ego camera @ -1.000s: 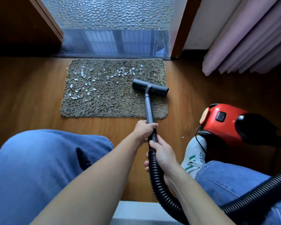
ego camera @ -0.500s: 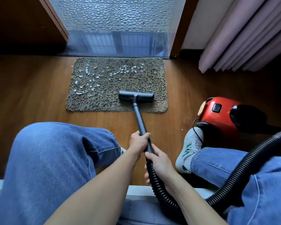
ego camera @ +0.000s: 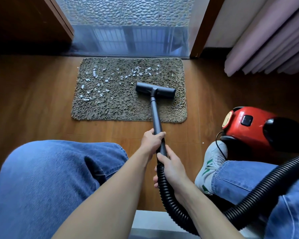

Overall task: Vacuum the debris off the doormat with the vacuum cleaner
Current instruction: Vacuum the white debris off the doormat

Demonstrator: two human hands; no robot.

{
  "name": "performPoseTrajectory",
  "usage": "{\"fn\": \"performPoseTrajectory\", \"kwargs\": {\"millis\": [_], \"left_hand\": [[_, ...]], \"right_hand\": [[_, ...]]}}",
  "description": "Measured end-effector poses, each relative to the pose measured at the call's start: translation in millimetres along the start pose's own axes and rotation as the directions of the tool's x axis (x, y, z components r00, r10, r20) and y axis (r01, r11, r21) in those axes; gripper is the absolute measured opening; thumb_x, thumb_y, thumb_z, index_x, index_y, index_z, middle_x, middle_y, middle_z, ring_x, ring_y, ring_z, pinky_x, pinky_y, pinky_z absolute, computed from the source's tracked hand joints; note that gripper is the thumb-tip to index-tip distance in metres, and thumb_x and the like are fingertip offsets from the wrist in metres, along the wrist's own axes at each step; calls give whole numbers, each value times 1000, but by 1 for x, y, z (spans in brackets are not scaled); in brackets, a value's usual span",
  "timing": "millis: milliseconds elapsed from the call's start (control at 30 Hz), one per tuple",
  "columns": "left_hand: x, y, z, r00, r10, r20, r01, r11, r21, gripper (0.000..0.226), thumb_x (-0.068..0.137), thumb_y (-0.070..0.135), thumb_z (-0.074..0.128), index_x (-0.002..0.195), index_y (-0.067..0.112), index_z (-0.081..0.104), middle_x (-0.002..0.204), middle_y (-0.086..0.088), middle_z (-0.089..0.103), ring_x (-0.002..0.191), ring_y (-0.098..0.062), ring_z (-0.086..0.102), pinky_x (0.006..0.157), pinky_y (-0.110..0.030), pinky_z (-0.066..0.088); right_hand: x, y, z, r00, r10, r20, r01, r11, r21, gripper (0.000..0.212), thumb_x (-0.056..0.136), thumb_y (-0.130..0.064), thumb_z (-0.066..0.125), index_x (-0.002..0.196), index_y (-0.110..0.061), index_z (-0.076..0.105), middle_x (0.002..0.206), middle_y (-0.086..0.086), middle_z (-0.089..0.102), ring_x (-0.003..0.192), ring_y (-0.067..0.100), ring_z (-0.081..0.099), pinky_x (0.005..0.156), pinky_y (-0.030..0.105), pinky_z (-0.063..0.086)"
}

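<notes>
A shaggy grey-brown doormat [ego camera: 121, 109] lies on the wooden floor before a glass door. White paper scraps [ego camera: 100, 80] are scattered over its left and far parts. The black vacuum nozzle [ego camera: 155, 90] rests on the mat's right half, below the far scraps. Its dark wand [ego camera: 155, 118] runs back to my hands. My left hand [ego camera: 151, 139] grips the wand's lower end. My right hand [ego camera: 171, 167] grips the black ribbed hose [ego camera: 169, 200] just behind it. The red vacuum body [ego camera: 247, 126] sits on the floor to the right.
My knees in blue jeans [ego camera: 47, 178] fill the lower view, and a white sneaker [ego camera: 212, 161] stands beside the vacuum body. Pink curtains [ego camera: 269, 40] hang at the upper right. The glass door [ego camera: 129, 26] and its sill close off the mat's far edge.
The nozzle was pulled back to the mat's near edge, then pushed forward and to the right onto the mat's right half. Both hands kept their grip.
</notes>
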State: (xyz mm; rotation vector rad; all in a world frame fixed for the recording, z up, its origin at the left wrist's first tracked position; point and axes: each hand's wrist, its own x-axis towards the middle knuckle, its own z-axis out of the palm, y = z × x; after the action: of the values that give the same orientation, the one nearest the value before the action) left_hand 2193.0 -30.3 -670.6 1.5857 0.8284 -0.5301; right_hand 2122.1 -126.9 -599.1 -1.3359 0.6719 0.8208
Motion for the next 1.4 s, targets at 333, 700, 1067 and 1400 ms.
{"fn": "performPoseTrajectory", "kwargs": {"millis": [333,700,1067,1400], "left_hand": [[-30,-13,3,999,-50,-4,50,999,-2,15,84,27,67,86,12,66,82,-8,67,78,-27,64,88,-50,57],[-72,-39,0,995,-32,-92,42,993,112,17,84,27,63,85,10,66,80,-8,68,77,-27,64,80,-42,57],[-34,-8,39,1000,14,27,-20,975,223,32,81,36,59,96,9,68,95,-11,74,93,-33,69,87,-43,56],[32,47,46,999,41,2,-41,982,186,26,75,37,62,87,14,70,92,-10,76,90,-31,72,86,-42,59]], "right_hand": [[-26,8,-8,999,33,19,-32,997,-67,55,109,-20,47,158,-42,32,73,15,54,43,22,57,42,30,49],[-65,41,-5,999,13,37,-10,997,-77,52,108,-17,45,152,-44,37,74,16,50,41,23,55,40,28,47],[-33,15,-26,995,-51,-85,47,998,-52,56,108,-17,46,156,-45,33,71,16,51,41,25,57,42,32,50],[31,-41,-28,993,-78,-87,77,997,-17,51,108,-18,47,151,-44,40,69,14,50,38,22,54,40,29,48]]}}
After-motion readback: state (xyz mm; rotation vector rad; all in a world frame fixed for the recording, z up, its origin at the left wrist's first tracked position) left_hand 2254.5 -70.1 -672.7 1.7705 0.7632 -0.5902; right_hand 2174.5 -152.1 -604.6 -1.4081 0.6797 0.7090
